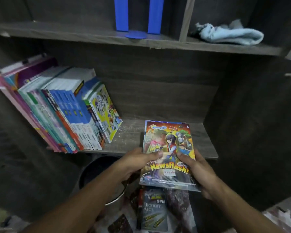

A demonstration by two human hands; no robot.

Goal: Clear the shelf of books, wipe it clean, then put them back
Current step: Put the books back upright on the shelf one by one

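A dark shelf (175,140) lies just beyond the fingers (183,157), a leaning row of books (57,106) up to their left. A stack of comics (169,148) (top cover: "Newsflash!") pokes over its front edge, gripped at both sides by left hand (138,163) and right hand (198,174), thumbs on top.

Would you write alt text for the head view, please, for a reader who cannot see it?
A left hand and right hand hold a stack of comics at the front of a dark shelf. A row of books leans at its left; a pale cloth lies on the shelf above.
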